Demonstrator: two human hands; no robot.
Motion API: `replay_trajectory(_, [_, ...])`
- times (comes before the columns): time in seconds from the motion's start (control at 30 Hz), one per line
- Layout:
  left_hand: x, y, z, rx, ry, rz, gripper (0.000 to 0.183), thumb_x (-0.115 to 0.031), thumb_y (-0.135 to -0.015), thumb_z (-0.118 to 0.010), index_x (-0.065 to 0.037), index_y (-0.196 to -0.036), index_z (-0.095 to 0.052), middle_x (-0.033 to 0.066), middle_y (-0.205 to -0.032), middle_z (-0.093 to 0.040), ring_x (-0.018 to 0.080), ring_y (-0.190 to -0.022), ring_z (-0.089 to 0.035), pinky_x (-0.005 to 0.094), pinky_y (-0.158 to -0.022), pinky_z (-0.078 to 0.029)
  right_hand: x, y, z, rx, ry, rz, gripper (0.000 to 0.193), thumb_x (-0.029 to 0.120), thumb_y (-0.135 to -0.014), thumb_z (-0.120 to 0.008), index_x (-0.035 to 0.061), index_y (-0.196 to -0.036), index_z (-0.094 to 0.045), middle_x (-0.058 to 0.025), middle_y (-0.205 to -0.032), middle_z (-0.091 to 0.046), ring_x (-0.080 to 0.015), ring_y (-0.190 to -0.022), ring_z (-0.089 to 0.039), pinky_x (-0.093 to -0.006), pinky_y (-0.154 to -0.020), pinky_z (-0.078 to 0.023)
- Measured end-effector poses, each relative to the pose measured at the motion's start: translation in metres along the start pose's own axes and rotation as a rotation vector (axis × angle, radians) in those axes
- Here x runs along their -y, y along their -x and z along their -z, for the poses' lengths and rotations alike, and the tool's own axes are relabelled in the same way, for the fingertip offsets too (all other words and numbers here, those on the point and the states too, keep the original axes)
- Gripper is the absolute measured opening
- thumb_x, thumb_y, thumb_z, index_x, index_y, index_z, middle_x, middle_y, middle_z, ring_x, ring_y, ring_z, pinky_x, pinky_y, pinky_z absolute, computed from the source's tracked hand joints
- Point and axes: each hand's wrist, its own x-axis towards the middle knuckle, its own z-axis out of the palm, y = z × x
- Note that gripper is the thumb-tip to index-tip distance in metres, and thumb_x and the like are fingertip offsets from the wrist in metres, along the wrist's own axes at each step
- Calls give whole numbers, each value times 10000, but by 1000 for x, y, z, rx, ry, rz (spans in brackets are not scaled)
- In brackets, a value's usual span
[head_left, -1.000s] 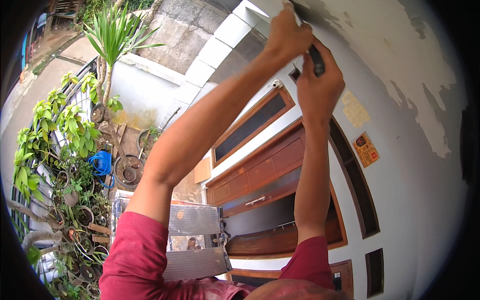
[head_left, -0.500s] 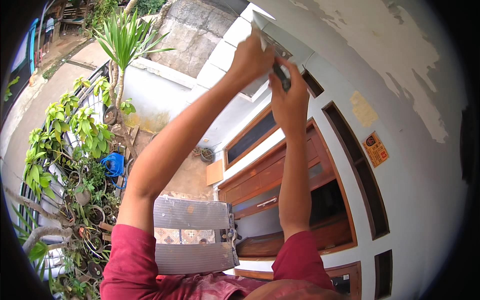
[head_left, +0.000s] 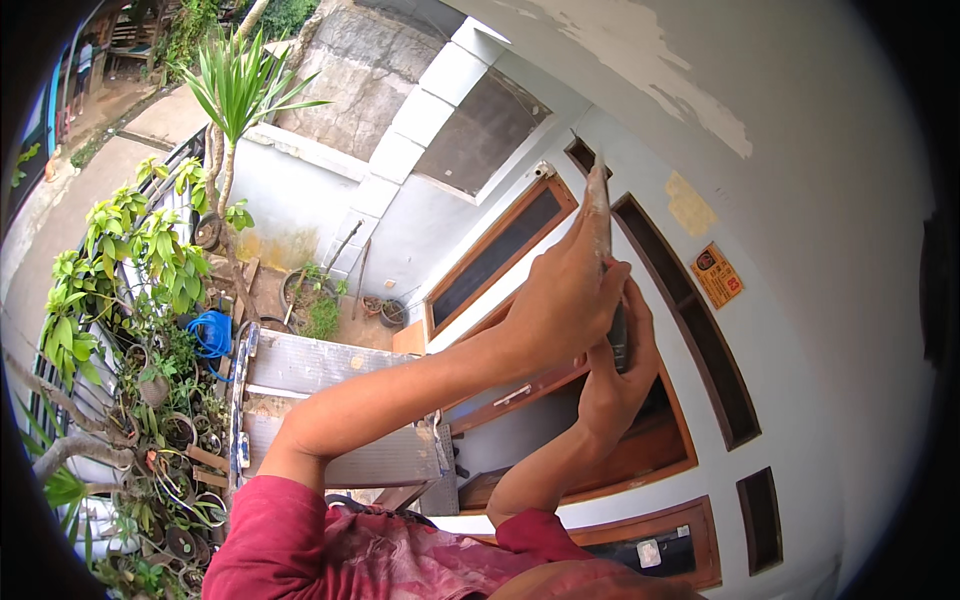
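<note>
My right hand is closed round the dark handle of what looks like a putty knife, which points up and away from me. My left hand lies along its blade, fingers stretched toward the tip and thumb beside the handle; they hide much of the blade. Both hands are raised in front of the pale wall, near the long dark slot set in it. Overhead, a ragged whitish patch marks the grey surface, and a smaller cream patch is on the wall.
Below me stands a worn ribbed metal platform. An orange plate is fixed to the wall. Under my arms are a wood-framed window and a brown door. Potted plants and a blue hose line the left.
My hands have come down and nearer, slightly right, still on the putty knife. My left fingers now stretch along the blade. The view has turned, so the ceiling patch sits further left and up.
</note>
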Motion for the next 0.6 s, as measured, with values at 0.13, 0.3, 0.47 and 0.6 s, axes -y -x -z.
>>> replay_trajectory(0.13, [-41,14,-12,12,111,-163,910,29,-887,-574,28,-1590,4,361,-1286,-557,454,-935,-671,461,-814,-547,19,17,26,10,-2,233,690,85,-820,-728,-76,-1441,-474,-219,-1418,-555,-314,-1349,-520,-436,-1126,-434])
replay_trajectory(0.3, [-83,21,-22,35,244,-138,746,15,-951,-544,-63,-1598,-180,249,-1425,-500,349,-1222,-626,397,-952,-568,57,26,29,-78,-37,368,774,221,-817,-774,-75,-1453,-449,-228,-1418,-549,-326,-1321,-545,-450,-1114,-448])
replay_trajectory(0.47, [-91,15,-27,46,371,-155,746,15,-954,-526,-74,-1604,-171,208,-1430,-502,316,-1217,-628,377,-936,-561,84,23,10,-244,108,293,833,392,-778,-742,-74,-1425,-503,-223,-1340,-609,-313,-1222,-619,-419,-1036,-478])
replay_trajectory(0.6, [-95,3,-24,117,414,-115,753,15,-953,-504,-73,-1610,-147,210,-1489,-464,304,-1222,-621,368,-926,-554,88,18,8,-222,280,389,692,287,-881,-637,-100,-1430,-468,-268,-1395,-556,-361,-1291,-570,-457,-1055,-485])
